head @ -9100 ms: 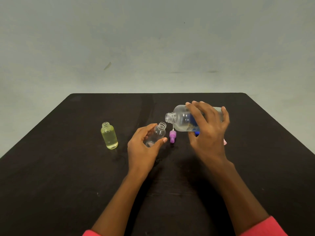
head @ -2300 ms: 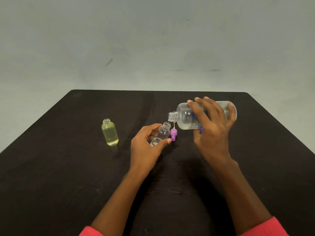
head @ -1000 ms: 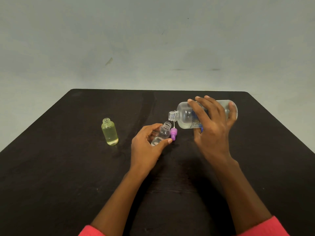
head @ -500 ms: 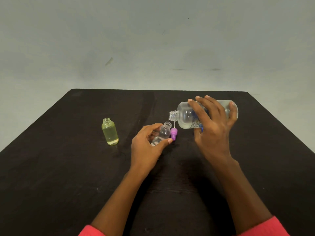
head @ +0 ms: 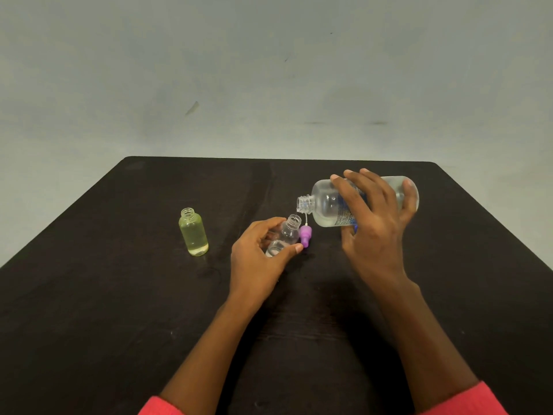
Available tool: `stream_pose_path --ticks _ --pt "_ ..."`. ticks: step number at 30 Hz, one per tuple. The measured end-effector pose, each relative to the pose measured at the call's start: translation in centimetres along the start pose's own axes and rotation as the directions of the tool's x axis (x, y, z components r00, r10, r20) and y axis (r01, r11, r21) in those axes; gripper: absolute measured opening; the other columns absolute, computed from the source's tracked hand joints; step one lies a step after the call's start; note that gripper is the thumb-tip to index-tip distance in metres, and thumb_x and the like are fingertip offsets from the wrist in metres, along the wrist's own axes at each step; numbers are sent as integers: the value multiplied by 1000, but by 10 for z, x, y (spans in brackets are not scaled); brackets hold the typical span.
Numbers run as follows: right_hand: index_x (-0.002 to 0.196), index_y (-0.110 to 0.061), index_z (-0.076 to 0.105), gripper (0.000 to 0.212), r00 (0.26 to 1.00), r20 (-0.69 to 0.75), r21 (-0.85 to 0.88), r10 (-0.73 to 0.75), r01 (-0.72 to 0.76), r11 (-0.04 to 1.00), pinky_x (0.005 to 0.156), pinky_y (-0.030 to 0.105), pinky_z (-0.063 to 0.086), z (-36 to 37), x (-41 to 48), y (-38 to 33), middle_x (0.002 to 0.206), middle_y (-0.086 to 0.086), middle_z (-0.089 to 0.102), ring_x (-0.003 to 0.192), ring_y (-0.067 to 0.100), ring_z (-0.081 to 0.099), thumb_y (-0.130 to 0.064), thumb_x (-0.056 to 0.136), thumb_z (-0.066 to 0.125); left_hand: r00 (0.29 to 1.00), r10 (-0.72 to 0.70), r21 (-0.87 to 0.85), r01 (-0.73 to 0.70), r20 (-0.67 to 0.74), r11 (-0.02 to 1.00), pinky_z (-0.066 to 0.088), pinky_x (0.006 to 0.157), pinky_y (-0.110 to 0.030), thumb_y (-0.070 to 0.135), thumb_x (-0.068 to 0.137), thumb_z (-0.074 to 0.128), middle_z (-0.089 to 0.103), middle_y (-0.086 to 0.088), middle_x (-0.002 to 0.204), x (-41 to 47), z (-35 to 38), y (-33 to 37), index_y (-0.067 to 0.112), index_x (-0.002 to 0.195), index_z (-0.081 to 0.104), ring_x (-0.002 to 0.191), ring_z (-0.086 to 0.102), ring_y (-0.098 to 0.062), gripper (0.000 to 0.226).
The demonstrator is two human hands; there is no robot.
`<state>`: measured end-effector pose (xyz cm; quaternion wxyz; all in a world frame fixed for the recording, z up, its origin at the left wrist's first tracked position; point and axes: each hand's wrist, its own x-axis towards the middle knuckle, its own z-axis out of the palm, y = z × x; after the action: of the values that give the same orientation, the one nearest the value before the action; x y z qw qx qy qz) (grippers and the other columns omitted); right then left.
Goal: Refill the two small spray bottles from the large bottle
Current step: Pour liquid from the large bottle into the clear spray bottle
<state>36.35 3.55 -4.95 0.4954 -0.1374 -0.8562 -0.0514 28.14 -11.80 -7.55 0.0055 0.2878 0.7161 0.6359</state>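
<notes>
My right hand (head: 374, 232) grips the large clear bottle (head: 327, 206), which lies almost level with its open neck pointing left, just above and to the right of a small clear bottle's mouth. My left hand (head: 257, 262) holds that small clear bottle (head: 285, 236), tilted toward the large one, with a little clear liquid at its base. A second small bottle (head: 194, 232), yellowish, uncapped and upright, stands alone to the left. A purple spray cap (head: 305, 235) with its thin tube pointing up stands right beside the small clear bottle.
Everything rests on a dark table (head: 119, 295) whose far edge meets a plain grey wall. A blue object (head: 355, 227) peeks out behind my right hand, mostly hidden. My red sleeves show at the bottom of the view.
Since nine seconds ago the large bottle has risen slightly and tipped more level over the small clear bottle. In the last second nothing has visibly moved.
</notes>
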Motion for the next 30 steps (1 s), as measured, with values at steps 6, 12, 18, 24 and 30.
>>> stream_pose_path --ticks 6,12,18,24,30 --pt "130 -18 56 82 1000 0 2 3 -3 1000 114 50 5 -1 0 0 131 6 58 128 23 46 15 56 67 1000 2 2 -2 1 1000 49 78 -10 14 66 85 68 11 99 0 0 0 44 96 62 89 64 3 48" --pt "130 -18 56 82 1000 6 3 5 -5 1000 113 51 6 -1 0 0 131 6 57 129 23 47 16 56 67 1000 5 5 -5 2 1000 49 77 -11 14 66 85 68 12 99 0 0 0 46 94 60 89 64 2 48" --pt "130 -18 56 81 1000 -3 6 -3 3 1000 113 50 6 -1 0 0 131 7 58 128 23 47 15 56 68 1000 8 9 -9 9 1000 49 78 -11 15 67 84 68 11 99 -1 0 -2 43 96 62 89 64 3 46" --pt "130 -18 55 81 1000 -5 11 -1 1 1000 114 50 5 -1 0 0 131 6 57 129 22 46 15 57 67 1000 7 1 -7 12 1000 47 77 -8 13 66 85 68 12 99 0 1 -1 43 96 62 89 63 5 47" --pt "129 -18 55 82 1000 -8 15 2 -2 1000 114 50 5 -1 0 0 131 6 57 129 22 46 16 56 66 1000 8 4 -8 12 1000 47 78 -8 13 67 84 67 13 99 -1 1 -1 44 95 61 90 63 5 48"
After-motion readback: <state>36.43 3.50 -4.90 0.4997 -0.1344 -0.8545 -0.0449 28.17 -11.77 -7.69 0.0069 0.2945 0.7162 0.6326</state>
